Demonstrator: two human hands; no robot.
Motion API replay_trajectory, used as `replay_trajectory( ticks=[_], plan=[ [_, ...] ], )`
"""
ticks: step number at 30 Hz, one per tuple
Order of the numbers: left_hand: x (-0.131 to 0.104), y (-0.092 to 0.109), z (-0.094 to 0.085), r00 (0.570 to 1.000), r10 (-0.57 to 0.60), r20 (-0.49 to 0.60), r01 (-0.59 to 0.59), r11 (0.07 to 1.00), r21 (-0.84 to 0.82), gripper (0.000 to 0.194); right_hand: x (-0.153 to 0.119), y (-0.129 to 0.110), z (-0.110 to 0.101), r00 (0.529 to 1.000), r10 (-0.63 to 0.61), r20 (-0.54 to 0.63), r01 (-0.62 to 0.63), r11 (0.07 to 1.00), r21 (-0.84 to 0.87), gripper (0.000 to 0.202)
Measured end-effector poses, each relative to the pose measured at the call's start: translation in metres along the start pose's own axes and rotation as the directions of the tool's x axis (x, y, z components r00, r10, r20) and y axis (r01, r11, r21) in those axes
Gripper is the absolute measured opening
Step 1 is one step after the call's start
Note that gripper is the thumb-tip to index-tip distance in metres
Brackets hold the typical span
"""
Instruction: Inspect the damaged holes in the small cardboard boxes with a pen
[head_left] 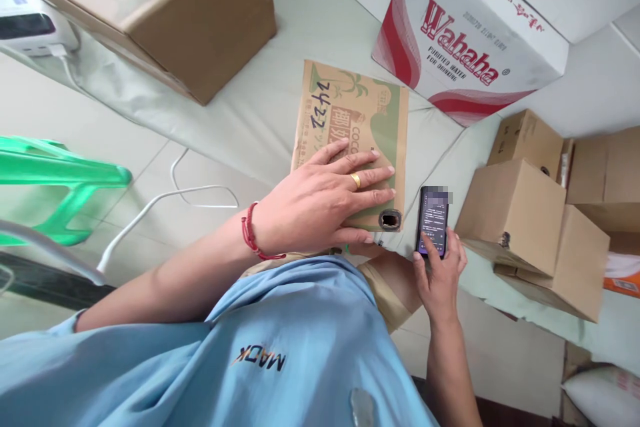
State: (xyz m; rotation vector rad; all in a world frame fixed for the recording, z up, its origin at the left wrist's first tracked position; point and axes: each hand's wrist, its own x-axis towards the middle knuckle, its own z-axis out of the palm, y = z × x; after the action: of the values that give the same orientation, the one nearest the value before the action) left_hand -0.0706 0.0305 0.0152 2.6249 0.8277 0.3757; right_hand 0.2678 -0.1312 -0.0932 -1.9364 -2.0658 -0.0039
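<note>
We judge the work in hand to be under way, with both hands engaged. The pale green cloth (320,20), smooth and slightly creased, covers the work surface. At far left we note a large brown carton (225,33), rectangular and matt; at far right, a white-and-red carton (440,80) printed "Wahaha". Plain corrugated cartons (510,213) occupy the right. The palm-print carton (357,103) lies on the cloth at centre, between body and far cartons. Its handwritten number (321,105) is done. Our left hand (340,193) presses flat on it, fingers spread, gripping nothing. Our right hand (443,273), at near right, holds the slim, glossy phone (434,213) by its near end, one fingertip at the lit screen. The text is too small to read, so we cannot tell what remains there. The rough-edged handle hole (390,219) is oval.
</note>
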Motion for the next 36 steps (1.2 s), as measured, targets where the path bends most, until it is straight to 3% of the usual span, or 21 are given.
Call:
replay_trajectory(
  ticks=[3,7,9,15,18,23,26,31,36],
  plan=[
    [0.0,0.0,0.0,1.0,-0.003,0.0,0.003,1.0,0.005,0.062,-0.003,0.006,0.0,0.998,0.065,0.002,-0.065,0.997,-0.039,0.04],
    [0.0,0.0,0.0,1.0,0.01,-0.016,-0.01,1.0,0.003,0.063,-0.005,0.015,-0.002,0.942,0.199,-0.269,-0.235,0.965,-0.112,0.039],
    [0.0,0.0,0.0,1.0,0.011,-0.015,-0.011,1.0,0.001,0.063,-0.004,0.016,-0.003,0.916,0.222,-0.335,-0.262,0.962,-0.08,0.04],
    [0.0,0.0,0.0,1.0,0.006,-0.012,-0.006,1.0,0.006,0.063,-0.004,0.001,-0.002,0.918,0.248,-0.309,-0.246,0.968,0.047,0.033],
    [0.0,0.0,0.0,1.0,0.006,-0.006,-0.006,1.0,0.0,0.064,-0.005,-0.003,-0.001,0.938,0.191,-0.289,-0.175,0.981,0.08,0.026],
    [-0.001,-0.001,-0.001,1.0,-0.001,-0.005,0.001,1.0,-0.008,0.063,-0.004,-0.005,0.002,0.99,0.041,-0.136,-0.039,0.999,0.022,0.031],
    [-0.001,-0.001,0.0,1.0,0.0,-0.009,-0.001,1.0,-0.013,0.062,-0.003,-0.001,0.003,0.998,0.04,-0.044,-0.042,0.998,-0.042,0.035],
    [-0.001,-0.002,0.002,1.0,0.005,-0.011,-0.005,1.0,-0.023,0.062,-0.011,0.01,0.002,0.939,0.195,-0.283,-0.216,0.975,-0.044,0.035],
    [-0.001,-0.002,0.002,1.0,0.002,-0.019,-0.003,1.0,-0.025,0.063,-0.029,0.0,0.002,0.961,0.137,-0.242,-0.128,0.99,0.051,0.027]
  ],
)
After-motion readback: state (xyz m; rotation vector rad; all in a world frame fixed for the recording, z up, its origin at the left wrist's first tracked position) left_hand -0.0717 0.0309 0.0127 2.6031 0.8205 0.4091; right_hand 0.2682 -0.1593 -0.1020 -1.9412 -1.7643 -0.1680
